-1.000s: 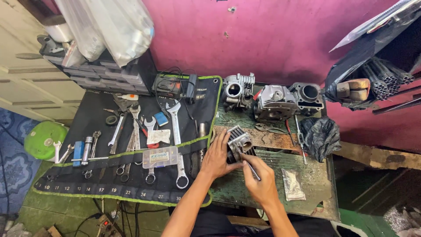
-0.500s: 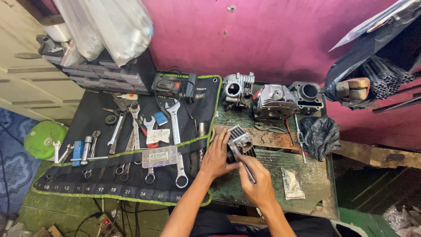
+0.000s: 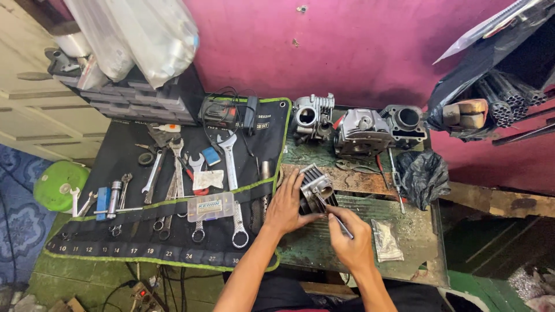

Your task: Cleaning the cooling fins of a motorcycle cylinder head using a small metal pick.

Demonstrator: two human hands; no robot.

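A finned grey engine cylinder lies on the worn green workbench. My left hand grips its left side and steadies it. My right hand pinches a thin metal tool whose tip touches the cylinder's near face. Both forearms come up from the bottom edge of the view.
A black tool roll with several wrenches lies to the left. Three engine parts stand at the back against a magenta wall. A black plastic bag, a small clear bag and a green disc sit nearby.
My right hand has shifted the thin tool slightly along the cylinder's near face. My left hand has stayed on the cylinder.
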